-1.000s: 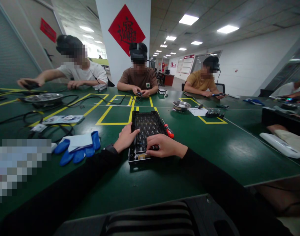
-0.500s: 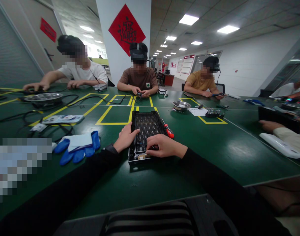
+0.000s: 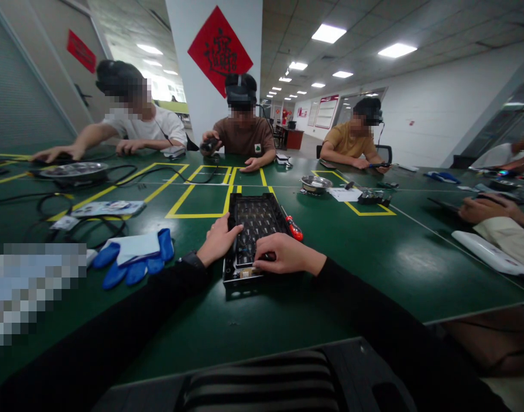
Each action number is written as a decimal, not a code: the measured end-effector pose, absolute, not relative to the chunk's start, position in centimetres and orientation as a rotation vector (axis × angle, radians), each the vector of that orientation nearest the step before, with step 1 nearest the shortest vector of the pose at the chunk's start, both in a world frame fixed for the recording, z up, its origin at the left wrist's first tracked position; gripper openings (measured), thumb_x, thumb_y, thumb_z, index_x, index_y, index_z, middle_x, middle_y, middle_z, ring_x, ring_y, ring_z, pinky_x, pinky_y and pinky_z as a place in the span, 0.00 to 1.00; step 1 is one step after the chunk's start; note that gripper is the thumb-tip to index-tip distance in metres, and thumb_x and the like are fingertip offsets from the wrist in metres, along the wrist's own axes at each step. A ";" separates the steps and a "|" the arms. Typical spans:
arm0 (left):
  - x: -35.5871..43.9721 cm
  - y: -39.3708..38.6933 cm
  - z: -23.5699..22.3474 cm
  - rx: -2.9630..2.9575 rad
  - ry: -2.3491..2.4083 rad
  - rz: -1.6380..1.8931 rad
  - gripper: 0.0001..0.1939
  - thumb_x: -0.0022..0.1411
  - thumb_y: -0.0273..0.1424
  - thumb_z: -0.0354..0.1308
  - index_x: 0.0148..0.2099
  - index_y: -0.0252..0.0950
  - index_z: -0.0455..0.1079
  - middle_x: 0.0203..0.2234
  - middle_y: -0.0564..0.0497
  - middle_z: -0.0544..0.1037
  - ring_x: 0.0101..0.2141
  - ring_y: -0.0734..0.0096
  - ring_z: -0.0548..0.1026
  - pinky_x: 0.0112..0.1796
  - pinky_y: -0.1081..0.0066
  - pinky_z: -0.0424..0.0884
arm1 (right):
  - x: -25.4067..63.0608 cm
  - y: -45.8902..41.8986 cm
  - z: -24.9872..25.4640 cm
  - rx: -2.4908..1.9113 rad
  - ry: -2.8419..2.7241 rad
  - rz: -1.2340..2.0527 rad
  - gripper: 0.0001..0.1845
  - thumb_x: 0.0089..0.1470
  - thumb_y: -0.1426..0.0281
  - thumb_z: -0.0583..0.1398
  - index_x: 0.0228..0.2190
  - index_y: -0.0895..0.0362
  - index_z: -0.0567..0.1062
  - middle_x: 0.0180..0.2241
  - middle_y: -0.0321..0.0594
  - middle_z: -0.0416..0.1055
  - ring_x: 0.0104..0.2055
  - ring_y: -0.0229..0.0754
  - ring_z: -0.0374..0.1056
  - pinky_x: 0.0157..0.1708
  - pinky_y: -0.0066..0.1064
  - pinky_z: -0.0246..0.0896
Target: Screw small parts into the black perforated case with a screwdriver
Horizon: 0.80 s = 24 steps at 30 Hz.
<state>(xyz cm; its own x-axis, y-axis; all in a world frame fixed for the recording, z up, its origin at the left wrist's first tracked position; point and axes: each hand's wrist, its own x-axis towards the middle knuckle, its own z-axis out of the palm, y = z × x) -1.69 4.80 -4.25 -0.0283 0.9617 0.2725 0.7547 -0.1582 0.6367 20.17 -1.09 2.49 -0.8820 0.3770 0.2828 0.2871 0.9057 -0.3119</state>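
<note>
1. Centrally, the black case point(image 3: 233, 281) lies on the table point(image 3: 351, 286).
2. Left hand point(image 3: 219, 240): fingers clasp its nine-o'clock edge.
3. Right hand point(image 3: 284, 253): fingers pinch a dark handle point(image 3: 268, 256) toward its five o'clock.

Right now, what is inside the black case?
The black case holds a dark panel with rows of pale marks and, at its near end, a yellowish part. What the right hand covers is hidden.

My workplace was an office-like workshop: co-workers point(image 3: 244, 134) sat along a green table point(image 3: 356, 274) marked with yellow tape point(image 3: 197, 216), a screwdriver point(image 3: 295, 229) lay on it, and ceiling lights point(image 3: 329, 33), boards point(image 3: 327, 111) and a desk point(image 3: 293, 138) showed behind
</note>
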 end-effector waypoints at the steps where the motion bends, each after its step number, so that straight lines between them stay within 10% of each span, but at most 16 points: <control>1: -1.7 4.8 -4.2 1.952 1.809 0.980 0.32 0.58 0.46 0.47 0.60 0.33 0.55 0.59 0.38 0.58 0.58 0.54 0.56 0.56 0.56 0.52 | 20.2 -1.1 2.5 -0.485 -2.731 0.377 0.07 0.52 0.70 0.58 0.29 0.61 0.75 0.29 0.40 0.70 0.29 0.34 0.63 0.31 0.26 0.54; 24: -1.5 4.4 -3.8 1.961 1.813 0.975 0.31 0.58 0.46 0.47 0.59 0.33 0.56 0.59 0.38 0.58 0.59 0.54 0.56 0.56 0.56 0.52 | 20.2 -1.1 2.6 -0.456 -2.743 0.399 0.08 0.52 0.70 0.58 0.30 0.61 0.75 0.29 0.40 0.71 0.29 0.35 0.63 0.31 0.26 0.55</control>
<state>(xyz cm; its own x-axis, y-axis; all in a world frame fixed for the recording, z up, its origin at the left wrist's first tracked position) -1.47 4.39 -3.78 -0.0254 0.9611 0.2751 0.7594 -0.1604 0.6306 20.20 -1.12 2.61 -0.8940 0.3548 0.2738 0.2620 0.9094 -0.3229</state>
